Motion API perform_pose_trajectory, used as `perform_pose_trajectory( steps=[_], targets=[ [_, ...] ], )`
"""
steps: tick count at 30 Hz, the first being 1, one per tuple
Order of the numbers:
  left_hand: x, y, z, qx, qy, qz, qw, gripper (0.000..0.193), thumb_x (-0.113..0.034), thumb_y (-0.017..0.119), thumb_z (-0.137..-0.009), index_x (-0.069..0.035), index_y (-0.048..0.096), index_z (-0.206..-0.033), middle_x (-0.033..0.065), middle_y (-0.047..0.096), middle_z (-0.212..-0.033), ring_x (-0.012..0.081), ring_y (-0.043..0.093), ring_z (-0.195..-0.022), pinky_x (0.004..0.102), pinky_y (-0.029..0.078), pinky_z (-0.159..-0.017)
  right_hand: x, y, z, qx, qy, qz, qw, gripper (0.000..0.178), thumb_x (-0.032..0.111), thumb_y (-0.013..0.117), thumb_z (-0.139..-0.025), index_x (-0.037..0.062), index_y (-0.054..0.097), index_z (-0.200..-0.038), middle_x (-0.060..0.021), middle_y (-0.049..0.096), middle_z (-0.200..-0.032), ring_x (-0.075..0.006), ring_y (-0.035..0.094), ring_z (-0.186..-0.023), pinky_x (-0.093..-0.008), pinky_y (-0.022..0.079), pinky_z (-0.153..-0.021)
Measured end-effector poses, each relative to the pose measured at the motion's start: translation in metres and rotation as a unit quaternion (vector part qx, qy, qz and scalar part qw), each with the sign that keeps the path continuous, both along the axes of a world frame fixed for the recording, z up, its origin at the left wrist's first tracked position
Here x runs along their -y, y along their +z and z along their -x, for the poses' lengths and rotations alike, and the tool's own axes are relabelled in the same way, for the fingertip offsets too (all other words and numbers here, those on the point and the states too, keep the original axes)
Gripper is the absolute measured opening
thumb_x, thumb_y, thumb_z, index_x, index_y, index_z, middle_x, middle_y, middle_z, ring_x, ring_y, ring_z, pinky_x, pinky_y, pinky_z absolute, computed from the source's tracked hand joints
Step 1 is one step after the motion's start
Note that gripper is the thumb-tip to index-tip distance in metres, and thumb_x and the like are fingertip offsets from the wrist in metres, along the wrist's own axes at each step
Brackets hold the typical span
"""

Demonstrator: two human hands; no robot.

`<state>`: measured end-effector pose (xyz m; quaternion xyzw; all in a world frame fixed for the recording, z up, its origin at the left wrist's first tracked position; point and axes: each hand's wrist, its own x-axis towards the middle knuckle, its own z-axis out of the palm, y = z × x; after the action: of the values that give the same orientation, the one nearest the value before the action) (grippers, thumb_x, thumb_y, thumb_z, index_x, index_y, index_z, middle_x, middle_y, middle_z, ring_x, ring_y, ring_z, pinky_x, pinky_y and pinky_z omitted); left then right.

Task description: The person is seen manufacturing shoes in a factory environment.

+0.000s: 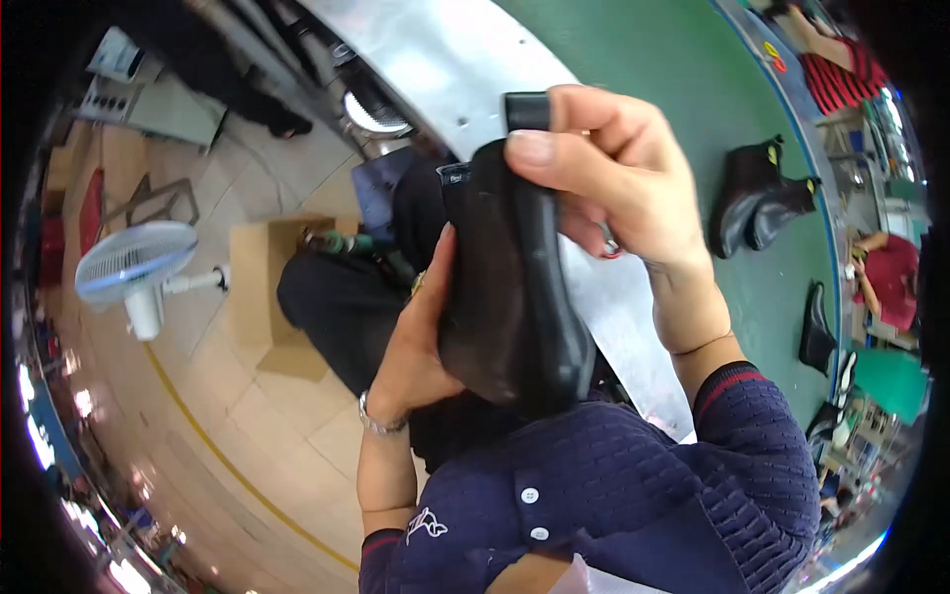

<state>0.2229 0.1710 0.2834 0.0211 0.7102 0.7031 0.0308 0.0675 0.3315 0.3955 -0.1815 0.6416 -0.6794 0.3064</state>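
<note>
A black leather ankle boot (510,287) is held up in front of my body, toe end toward me. My left hand (421,342) wraps its left side, most fingers hidden beneath. My right hand (628,178) pinches the boot's top edge, thumb on the leather, index finger bent against a short flat black tab (526,111) that sticks up there. Whether the tab is joined to the boot, I cannot tell. A small dark label (453,175) shows at the upper left of the shaft.
Beneath the boot runs a shiny metal work surface (465,59). On the green conveyor (673,59) to the right stand several black boots (747,203). A cardboard box (262,287) and a fan (139,262) are on the left. Other people work at the far right.
</note>
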Motion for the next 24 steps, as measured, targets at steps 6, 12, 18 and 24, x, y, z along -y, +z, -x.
perform_pose_trajectory(
  steps=[6, 12, 18, 24],
  targets=[
    [0.021, -0.065, -0.054, 0.067, 0.101, -0.130, 0.984, 0.112, 0.001, 0.078, -0.071, -0.006, 0.003, -0.155, 0.0123, 0.027, -0.156, 0.0203, 0.034, -0.139, 0.0326, 0.029, -0.113, 0.069, -0.069, -0.016, 0.037, 0.123, 0.000, 0.992, 0.031, 0.032, 0.062, -0.095, 0.0043, 0.065, -0.080, 0.0048, 0.051, -0.056, -0.0030, 0.049, -0.046, -0.0179, 0.038, -0.044],
    [0.020, -0.093, -0.076, 0.100, 0.142, -0.205, 0.963, 0.118, 0.002, 0.080, -0.069, -0.010, 0.000, -0.155, 0.0101, 0.027, -0.155, 0.0192, 0.035, -0.138, 0.0321, 0.030, -0.113, 0.075, -0.094, -0.027, -0.015, 0.147, -0.057, 0.987, 0.034, 0.023, 0.055, -0.100, 0.0014, 0.061, -0.125, 0.0007, 0.057, -0.067, -0.0065, 0.058, -0.060, -0.0217, 0.048, -0.059],
    [0.029, -0.100, -0.098, 0.109, 0.253, -0.146, 0.950, 0.114, -0.001, 0.088, -0.062, -0.007, 0.019, -0.153, 0.0095, 0.045, -0.143, 0.0184, 0.051, -0.123, 0.0334, 0.042, -0.104, 0.007, -0.162, -0.001, -0.469, -0.028, -0.393, 0.791, 0.046, 0.022, 0.067, -0.089, 0.0000, 0.056, -0.128, -0.0176, 0.063, -0.106, -0.0282, 0.061, -0.100, -0.0374, 0.048, -0.087],
    [0.071, -0.060, -0.127, 0.148, 0.370, -0.305, 0.865, 0.044, -0.032, 0.072, -0.087, -0.002, 0.059, -0.117, 0.0057, 0.065, -0.102, 0.0174, 0.063, -0.090, 0.0332, 0.052, -0.083, -0.051, -0.186, 0.000, -0.390, -0.026, -0.537, 0.747, 0.048, 0.020, 0.066, -0.088, 0.0011, 0.054, -0.131, -0.0188, 0.058, -0.115, -0.0340, 0.057, -0.109, -0.0405, 0.045, -0.093]
  ],
)
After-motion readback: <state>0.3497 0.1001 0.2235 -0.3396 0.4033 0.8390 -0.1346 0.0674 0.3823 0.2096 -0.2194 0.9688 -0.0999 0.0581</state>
